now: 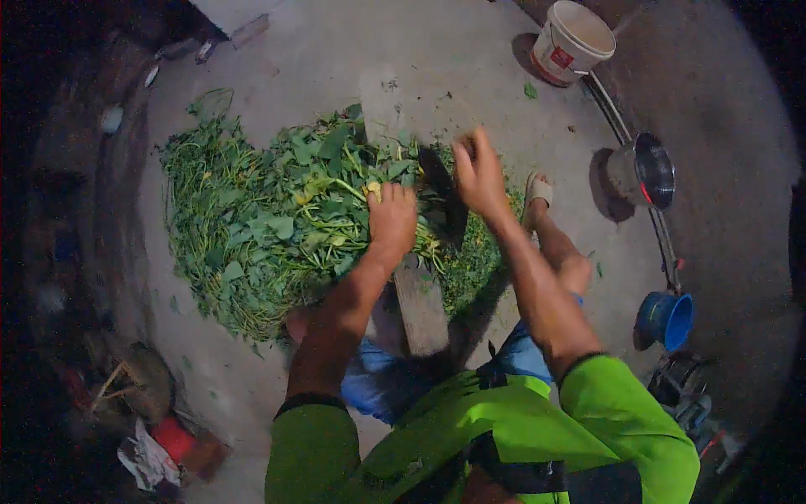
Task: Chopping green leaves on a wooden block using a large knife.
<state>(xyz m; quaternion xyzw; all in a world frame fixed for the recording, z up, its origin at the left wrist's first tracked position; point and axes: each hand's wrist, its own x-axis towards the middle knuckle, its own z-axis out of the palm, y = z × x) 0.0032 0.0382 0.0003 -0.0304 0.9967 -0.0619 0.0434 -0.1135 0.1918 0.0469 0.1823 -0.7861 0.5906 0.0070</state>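
My left hand (393,217) is closed over a bunch of leafy green stems (302,208), with a yellowish cut end showing by its fingers. Under the greens runs a wooden board (420,309), its near end bare between my legs. Right of that hand stands a broad dark blade (446,195), like a cleaver's. My right hand (480,173) is close against the blade's right side, blurred, with its fingers bent; whether it grips a handle does not show. Finely chopped greens (475,271) lie on the floor below the blade and right of the board.
A white bucket (570,47), a metal pot (639,170) and a blue plastic container (665,320) stand along the right, near a long rail (661,246). My sandalled foot (539,190) is beside the chopped greens. A red object (173,439) and white crumpled material (148,460) lie lower left.
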